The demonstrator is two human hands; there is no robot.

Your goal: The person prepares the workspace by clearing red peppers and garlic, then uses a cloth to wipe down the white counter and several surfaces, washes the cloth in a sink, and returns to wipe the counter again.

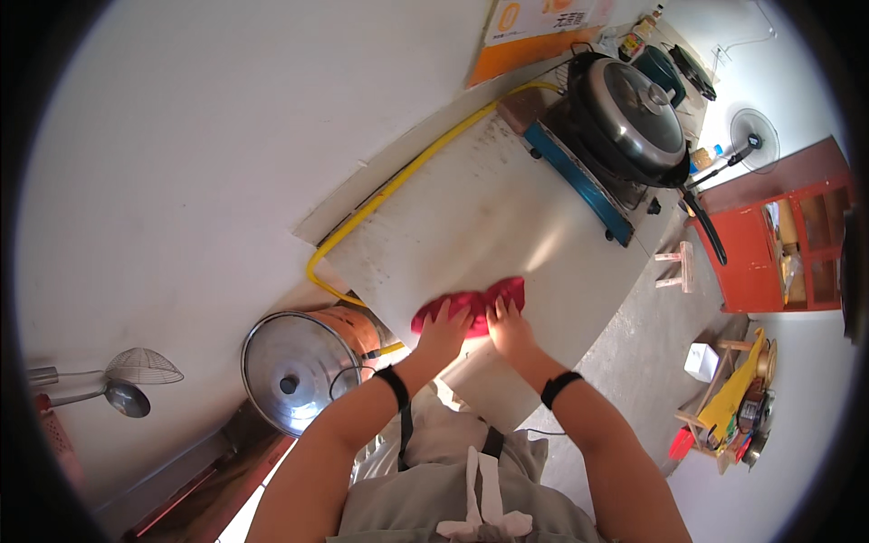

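A red cloth [468, 305] lies bunched on the pale countertop [434, 224], near its front edge. On the left part of the cloth rests my left hand [445, 334], its fingers spread over the fabric. My right hand [509, 326] presses on the cloth's right part, fingertips on top. Both palms face down, and a black band circles each wrist. Whether the fingers pinch any fabric cannot be made out.
A gas stove [577, 183] carries a black pan [590, 136] with a glass lid [645, 108], its handle pointing right. A yellow hose [407, 173] runs along the wall side. A large lidded pot [299, 370] stands at left. A low stool [686, 267] is on the floor.
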